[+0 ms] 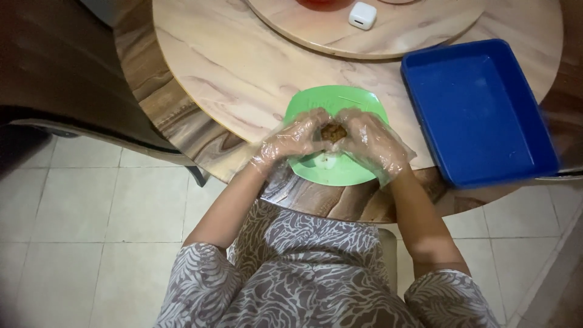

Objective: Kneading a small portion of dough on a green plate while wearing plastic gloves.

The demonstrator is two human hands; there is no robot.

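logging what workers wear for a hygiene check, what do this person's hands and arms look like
Both the left hand and the right hand wear loose, crinkly, clear plastic disposable gloves that end near the wrists. The forearms are bare. Short sleeves in a grey and white leaf-pattern fabric cover the upper arms.

Landmark: the green plastic plate point(358, 173) at the near edge of the round wooden table point(231, 79). Your two gloved hands crowd its middle, so no room there. Left of the plate, bare tabletop, you can pass freely. Just right of it, the blue rectangular plastic tray point(480, 109) blocks you. Beyond the plate, bare wood up to the raised wooden turntable point(395, 36), where a small white box point(362, 15) sits.
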